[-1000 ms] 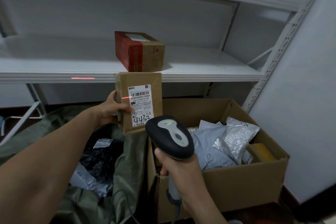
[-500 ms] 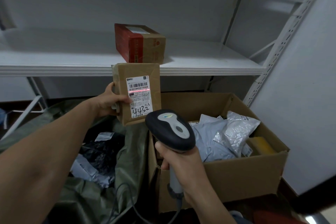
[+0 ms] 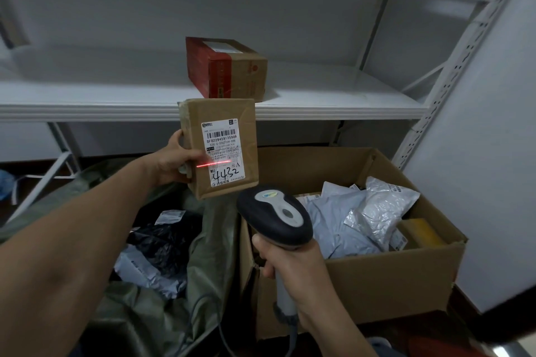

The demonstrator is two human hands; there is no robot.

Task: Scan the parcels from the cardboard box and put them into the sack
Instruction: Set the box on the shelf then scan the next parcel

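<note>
My left hand [image 3: 171, 161] grips a small brown cardboard parcel [image 3: 220, 148] by its left edge, label facing me, held upright above the sack. A red laser line crosses the lower part of its white label, below the barcode. My right hand [image 3: 290, 266] grips the handle of a black and grey barcode scanner [image 3: 275, 216], pointed at the parcel. The open cardboard box [image 3: 385, 278] at right holds several grey and silver mailer bags and a yellow parcel. The olive-green sack [image 3: 208, 246] at lower left lies open, with black and grey bags inside.
A red and brown box [image 3: 226, 68] stands on the white metal shelf [image 3: 87, 104] behind the parcel. A perforated shelf upright [image 3: 452, 72] rises at the right beside a white wall. The scanner's cable [image 3: 203, 313] trails over the sack.
The laser line has dropped from the barcode to the lower part of the label. The parcel and scanner have stayed nearly in place.
</note>
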